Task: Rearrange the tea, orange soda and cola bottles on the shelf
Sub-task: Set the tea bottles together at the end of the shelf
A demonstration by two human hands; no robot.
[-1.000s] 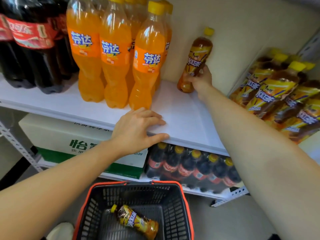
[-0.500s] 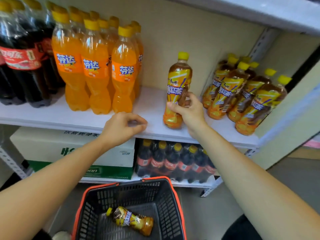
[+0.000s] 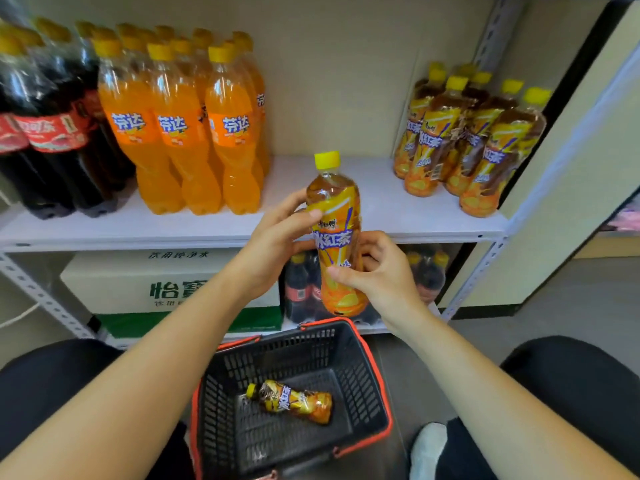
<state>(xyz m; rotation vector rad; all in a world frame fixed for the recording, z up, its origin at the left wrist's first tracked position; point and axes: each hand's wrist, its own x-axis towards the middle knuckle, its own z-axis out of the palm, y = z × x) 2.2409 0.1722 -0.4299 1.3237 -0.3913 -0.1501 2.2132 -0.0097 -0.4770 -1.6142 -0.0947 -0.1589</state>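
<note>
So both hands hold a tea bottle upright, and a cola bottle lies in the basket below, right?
Not cola: the basket holds a second tea bottle lying down, per the head view. The left hand and right hand do hold the upright tea bottle.

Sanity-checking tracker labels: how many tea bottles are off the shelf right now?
2. One held tea bottle, upright, gripped by left hand and right hand; one lying tea bottle in the basket. The basket's near wall may hide more.

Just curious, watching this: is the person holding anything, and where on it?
One tea bottle, upright: the left hand grips its upper body, the right hand its lower half.
</note>
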